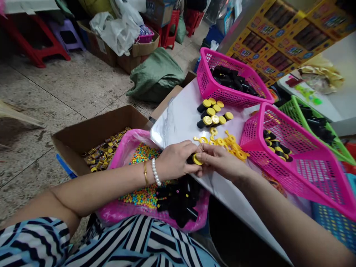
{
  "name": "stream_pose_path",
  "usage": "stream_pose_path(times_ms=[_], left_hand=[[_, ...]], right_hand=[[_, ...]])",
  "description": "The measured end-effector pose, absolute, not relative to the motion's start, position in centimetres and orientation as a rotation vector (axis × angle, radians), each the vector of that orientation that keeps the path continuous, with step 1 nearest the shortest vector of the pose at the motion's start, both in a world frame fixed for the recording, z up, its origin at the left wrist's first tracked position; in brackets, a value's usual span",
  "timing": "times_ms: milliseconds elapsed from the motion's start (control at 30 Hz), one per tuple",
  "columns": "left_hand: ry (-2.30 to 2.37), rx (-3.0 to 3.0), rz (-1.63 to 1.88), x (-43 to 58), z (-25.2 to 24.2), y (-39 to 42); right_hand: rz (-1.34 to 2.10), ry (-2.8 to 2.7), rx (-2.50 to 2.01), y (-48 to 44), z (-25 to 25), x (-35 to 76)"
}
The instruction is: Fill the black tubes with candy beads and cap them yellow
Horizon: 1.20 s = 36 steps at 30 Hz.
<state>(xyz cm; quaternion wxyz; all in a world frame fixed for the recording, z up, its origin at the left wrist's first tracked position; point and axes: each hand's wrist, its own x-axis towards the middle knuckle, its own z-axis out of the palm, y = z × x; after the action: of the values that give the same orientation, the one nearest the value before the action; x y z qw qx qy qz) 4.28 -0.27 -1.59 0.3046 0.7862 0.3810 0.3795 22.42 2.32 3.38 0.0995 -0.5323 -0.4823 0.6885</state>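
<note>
My left hand [176,160] is closed round a small black tube with a yellow cap [195,159] at the near edge of a white tabletop [178,118]. My right hand [221,160] pinches the same yellow cap from the other side. Just beyond my fingers lies a heap of loose yellow caps [226,144]. Several capped black tubes [213,112] lie in a cluster further back. Under my wrists a pink tray [125,148] holds coloured candy beads [143,154] and several uncapped black tubes [179,198].
A pink basket [222,94] of black tubes stands at the back. Another pink basket [292,163] with capped tubes is on the right, beside a green basket [294,105]. On the floor to the left sits a cardboard box [91,131] of finished pieces. Yellow retail boxes [280,33] lean at upper right.
</note>
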Motion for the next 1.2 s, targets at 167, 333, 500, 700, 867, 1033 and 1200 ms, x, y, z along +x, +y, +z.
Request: stream_pose_path(times_ms=[167,333,500,700,867,1033,1200], left_hand=[[1.151,2.136,0.942,4.6,-1.7,-0.7],[1.199,2.144,0.812,4.4,-1.8,-0.8],[1.155,2.158,0.845,4.2,-1.5,-0.7],[1.004,2.222,0.726,3.4,-0.6,1.2],[1.030,2.138,0.638,2.2,0.5,2.2],[0.874,2.274,0.522,0.8,0.7,-1.1],[0.873,2.430,-0.169,-1.1,-3.0,-5.7]], right_hand=[[1.618,-1.611,-1.619,0.4,3.4,21.1],[1.013,-1.976,-1.712,-1.4,3.1,21.0],[0.346,-2.283,-1.564,-2.7,2.7,20.3],[0.476,-2.371,-1.485,-1.3,3.1,21.3],[-0.185,-1.881,-1.574,1.3,6.6,29.3],[-0.676,-1.657,-1.919,1.9,8.2,37.0],[-0.638,-1.943,-1.624,0.6,5.4,31.9]])
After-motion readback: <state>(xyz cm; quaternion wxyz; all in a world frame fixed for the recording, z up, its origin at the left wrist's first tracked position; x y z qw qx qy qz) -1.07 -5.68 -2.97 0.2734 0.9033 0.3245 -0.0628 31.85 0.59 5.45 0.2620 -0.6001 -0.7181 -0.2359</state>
